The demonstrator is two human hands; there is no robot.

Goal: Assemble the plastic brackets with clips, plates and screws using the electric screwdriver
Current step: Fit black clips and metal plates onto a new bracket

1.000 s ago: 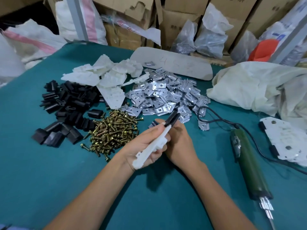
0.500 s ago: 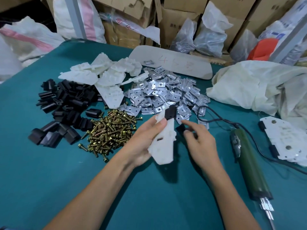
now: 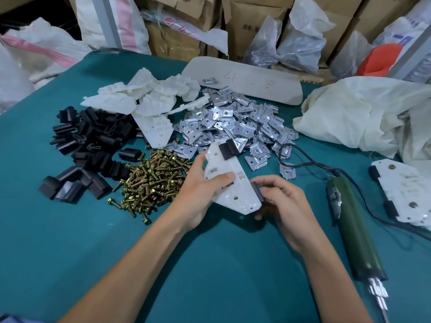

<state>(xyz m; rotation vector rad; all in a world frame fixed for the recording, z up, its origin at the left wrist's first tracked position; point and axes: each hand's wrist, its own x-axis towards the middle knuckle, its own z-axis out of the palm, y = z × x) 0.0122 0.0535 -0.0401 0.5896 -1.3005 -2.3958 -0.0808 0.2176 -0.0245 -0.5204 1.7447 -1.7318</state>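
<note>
Teal table (image 3: 210,264), centre: bracket (image 3: 229,183) gripped by left hand (image 3: 198,194), long axis 11 to 5 o'clock. At its 4 o'clock edge, clip (image 3: 255,185) pinched by right hand (image 3: 282,201) — push likely toward 9. At 12, top clip (image 3: 229,149) seated.

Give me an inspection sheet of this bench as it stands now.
Surface: teal table cover.
Job's things: white bracket in hand, one black clip on its far edge; piles of brackets, clips, metal plates, screws; electric screwdriver lying at right.
Clutter: cream cloth, grey board.
Hands: left hand grips the bracket; right hand pinches a second clip at its edge.
Cables: screwdriver cord loops past the plates.
Surroundings: cardboard boxes, plastic bags.
</note>
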